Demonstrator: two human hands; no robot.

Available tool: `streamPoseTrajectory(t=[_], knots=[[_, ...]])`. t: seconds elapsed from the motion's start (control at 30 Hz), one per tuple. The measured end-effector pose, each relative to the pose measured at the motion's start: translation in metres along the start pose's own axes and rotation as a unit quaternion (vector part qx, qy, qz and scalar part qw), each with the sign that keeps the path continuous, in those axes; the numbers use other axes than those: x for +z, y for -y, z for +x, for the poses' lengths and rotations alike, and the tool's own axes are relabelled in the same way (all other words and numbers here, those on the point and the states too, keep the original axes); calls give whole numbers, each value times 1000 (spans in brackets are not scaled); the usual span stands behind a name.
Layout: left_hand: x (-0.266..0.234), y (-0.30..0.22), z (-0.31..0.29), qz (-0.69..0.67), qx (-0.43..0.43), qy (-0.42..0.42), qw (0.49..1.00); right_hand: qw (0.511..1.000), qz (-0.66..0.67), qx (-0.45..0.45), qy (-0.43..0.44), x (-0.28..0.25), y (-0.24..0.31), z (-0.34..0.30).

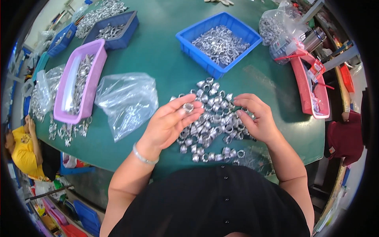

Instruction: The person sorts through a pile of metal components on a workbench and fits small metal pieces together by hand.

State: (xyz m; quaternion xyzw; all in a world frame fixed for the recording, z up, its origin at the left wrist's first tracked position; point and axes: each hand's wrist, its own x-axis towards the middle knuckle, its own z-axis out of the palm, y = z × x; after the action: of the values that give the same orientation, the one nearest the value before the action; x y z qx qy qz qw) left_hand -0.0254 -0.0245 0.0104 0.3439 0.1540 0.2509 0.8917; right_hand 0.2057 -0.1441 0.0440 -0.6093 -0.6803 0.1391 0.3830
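Table (166,51), green between two co-workers (24,152), bears metal rings (207,132); left fingers (178,104) pinch one, right fingers (250,103) curl half-open, empty.

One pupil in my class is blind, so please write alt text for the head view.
A person's left hand holds a small metal ring; the right hand is at the right side of a pile of similar rings on a green table. A blue tray of metal parts stands beyond the pile.

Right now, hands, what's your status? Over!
Left hand holds metal ring. Right hand open at edge of ring pile. Blue bin beyond, not blocking.
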Motion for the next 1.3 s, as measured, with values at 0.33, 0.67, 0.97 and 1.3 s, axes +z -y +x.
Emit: streamPoseTrajectory(t=[0.33,0.67,0.97,1.3], knots=[[23,21,-23,-46,-13,71,996,994,105,-28,-23,34,50,-28],[44,40,-50,-18,26,95,995,988,147,-34,-44,35,72,-52],[53,47,-67,93,61,66,992,983,158,-68,-69,40,76,-66],[60,55,-69,228,99,33,968,987,146,-49,-37,49,61,-76]])
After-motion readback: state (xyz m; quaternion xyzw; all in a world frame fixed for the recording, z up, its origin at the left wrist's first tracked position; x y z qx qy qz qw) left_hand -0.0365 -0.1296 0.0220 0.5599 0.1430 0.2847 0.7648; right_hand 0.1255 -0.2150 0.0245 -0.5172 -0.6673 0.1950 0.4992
